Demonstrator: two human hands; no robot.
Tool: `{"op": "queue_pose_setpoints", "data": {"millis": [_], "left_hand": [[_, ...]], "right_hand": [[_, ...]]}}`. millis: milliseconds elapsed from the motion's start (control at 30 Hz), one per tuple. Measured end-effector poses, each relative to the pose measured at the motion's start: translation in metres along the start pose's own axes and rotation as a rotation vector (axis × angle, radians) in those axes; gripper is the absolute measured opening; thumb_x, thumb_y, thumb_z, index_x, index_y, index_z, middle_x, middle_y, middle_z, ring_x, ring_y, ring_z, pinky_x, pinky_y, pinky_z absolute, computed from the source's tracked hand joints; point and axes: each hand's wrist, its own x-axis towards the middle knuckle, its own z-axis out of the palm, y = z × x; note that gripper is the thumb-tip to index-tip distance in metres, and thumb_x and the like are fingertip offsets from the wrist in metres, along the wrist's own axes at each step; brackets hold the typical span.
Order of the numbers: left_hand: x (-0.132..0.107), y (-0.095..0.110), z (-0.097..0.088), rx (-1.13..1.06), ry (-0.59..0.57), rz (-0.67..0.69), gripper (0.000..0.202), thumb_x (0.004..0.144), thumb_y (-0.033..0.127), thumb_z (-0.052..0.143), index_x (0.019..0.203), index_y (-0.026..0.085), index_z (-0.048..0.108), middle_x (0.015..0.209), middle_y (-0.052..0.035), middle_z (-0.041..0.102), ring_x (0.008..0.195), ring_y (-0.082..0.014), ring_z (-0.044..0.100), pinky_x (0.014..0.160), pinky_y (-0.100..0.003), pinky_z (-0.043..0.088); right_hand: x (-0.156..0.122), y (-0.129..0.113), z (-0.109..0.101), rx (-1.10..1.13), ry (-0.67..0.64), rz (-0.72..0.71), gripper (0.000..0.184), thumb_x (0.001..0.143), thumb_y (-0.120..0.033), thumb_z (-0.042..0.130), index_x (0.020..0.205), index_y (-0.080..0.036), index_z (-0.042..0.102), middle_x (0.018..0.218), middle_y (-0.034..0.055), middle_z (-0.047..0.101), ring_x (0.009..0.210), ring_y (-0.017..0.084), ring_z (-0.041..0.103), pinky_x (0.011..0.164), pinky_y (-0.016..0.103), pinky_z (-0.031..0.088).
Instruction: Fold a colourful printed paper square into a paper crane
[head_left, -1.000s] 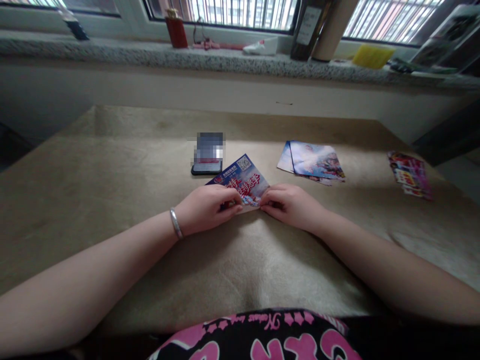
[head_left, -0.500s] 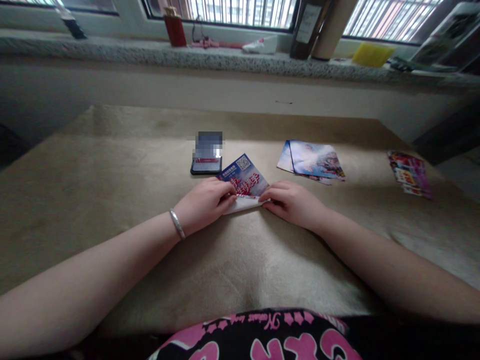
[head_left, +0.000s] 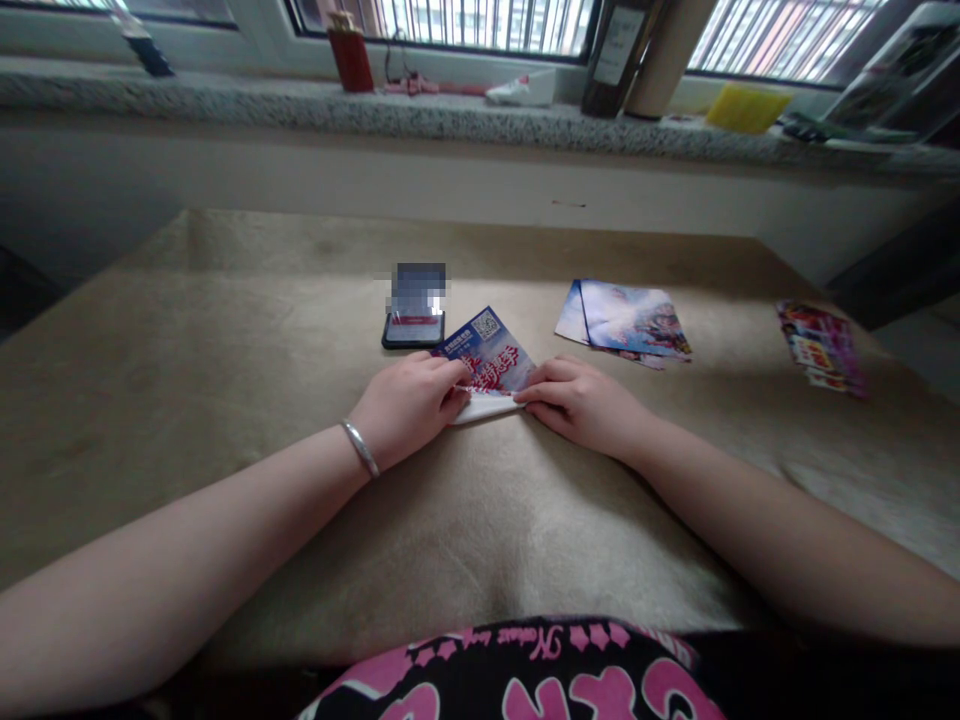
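Observation:
A printed paper sheet (head_left: 491, 362), blue with red lettering and a QR code, lies turned cornerwise on the table between my hands. Its near edge is folded over, showing a white underside strip. My left hand (head_left: 416, 400) pinches the left end of that fold, thumb and fingers together. At the right end, my right hand (head_left: 574, 402) grips the fold the same way. Parts of the sheet are hidden under the fingers. Just beyond my left hand lies a phone (head_left: 414, 330) with its screen lit.
Loose printed sheets (head_left: 634, 318) lie on the table (head_left: 270, 300) to the right of centre. A colourful folded paper bundle (head_left: 821, 345) is farther right. Along the window sill (head_left: 450, 115) stand a red bottle (head_left: 349, 55), a dark bottle (head_left: 611, 60) and a yellow sponge-like block (head_left: 746, 108).
The white folded strip looks slightly narrower and more tightly turned over. My left thumb has tucked in closer to the fold; my right fingers have shifted slightly left.

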Motion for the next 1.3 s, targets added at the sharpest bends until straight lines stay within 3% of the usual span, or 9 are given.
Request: {"op": "queue_pose_setpoints", "data": {"millis": [333,433,533,700,900,1300], "left_hand": [[0.000,-0.004,0.001,0.015,0.031,0.039,0.023,0.092,0.028,0.045,0.090,0.018,0.066,0.094,-0.0055,0.063,0.083,-0.0170,0.059,0.068,-0.026,0.045],[-0.002,0.000,-0.006,0.078,0.012,0.070,0.030,0.093,0.035,0.044,0.087,0.018,0.067,0.097,-0.0063,0.062,0.084,-0.0171,0.058,0.065,-0.025,0.045],[-0.007,0.007,-0.015,0.185,-0.068,0.149,0.031,0.086,0.048,0.056,0.086,0.018,0.066,0.093,-0.0063,0.063,0.088,-0.0219,0.058,0.064,-0.028,0.046],[-0.011,0.013,-0.014,0.291,-0.045,0.150,0.025,0.090,0.037,0.053,0.099,0.017,0.065,0.097,-0.0071,0.064,0.089,-0.0228,0.059,0.060,-0.028,0.045],[-0.008,0.007,-0.004,0.251,0.005,0.242,0.026,0.096,0.032,0.040,0.107,0.020,0.062,0.098,-0.0070,0.064,0.087,-0.0201,0.058,0.066,-0.028,0.047],[-0.007,0.008,-0.005,0.244,0.013,0.227,0.025,0.092,0.030,0.046,0.101,0.017,0.065,0.096,-0.0078,0.064,0.085,-0.0226,0.059,0.067,-0.032,0.049]], "right_hand": [[-0.001,-0.002,-0.001,-0.041,-0.031,0.016,0.022,0.090,-0.022,0.052,0.098,-0.018,0.072,0.089,0.0095,0.066,0.085,0.019,0.059,0.077,0.034,0.050],[-0.001,0.000,-0.001,-0.070,-0.035,0.012,0.023,0.090,-0.022,0.052,0.099,-0.018,0.072,0.089,0.0096,0.066,0.084,0.019,0.059,0.076,0.034,0.050],[0.000,0.000,-0.002,-0.108,-0.044,-0.005,0.023,0.090,-0.022,0.052,0.099,-0.017,0.072,0.088,0.0097,0.067,0.084,0.020,0.059,0.075,0.034,0.051],[-0.001,0.001,-0.004,-0.148,-0.059,-0.032,0.024,0.090,-0.021,0.050,0.098,-0.017,0.072,0.089,0.0089,0.068,0.082,0.019,0.060,0.072,0.031,0.051],[-0.004,0.006,-0.004,-0.137,-0.049,-0.008,0.023,0.089,-0.020,0.051,0.097,-0.018,0.072,0.091,0.0088,0.068,0.085,0.019,0.061,0.076,0.032,0.051],[-0.001,0.007,-0.003,-0.055,-0.005,-0.004,0.022,0.088,-0.018,0.053,0.096,-0.016,0.073,0.086,0.0101,0.066,0.081,0.018,0.059,0.074,0.032,0.050]]}}
